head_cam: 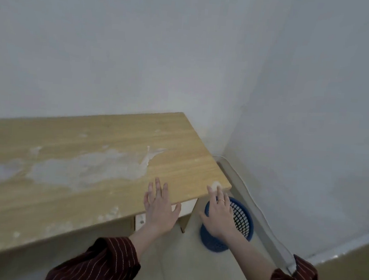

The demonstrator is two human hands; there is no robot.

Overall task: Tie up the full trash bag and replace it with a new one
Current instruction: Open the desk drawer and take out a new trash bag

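Standing on the floor just off the desk's (89, 154) near right corner, the one bin (242, 221) is tucked by the walls, likely out of the way (no bag shows in it). The right hand (217, 215) hovers above its rim and the left hand (159, 208) over the desk's near edge, both spread wide and holding nothing, probably reaching for the bin. One desk, two hands.

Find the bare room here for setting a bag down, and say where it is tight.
The tabletop is bare from the back wall to its near edge, left of the left hand. The floor is bare on the near side of the blue basket. Tight: the basket stands in the gap between table leg and side wall, with the right hand over it.
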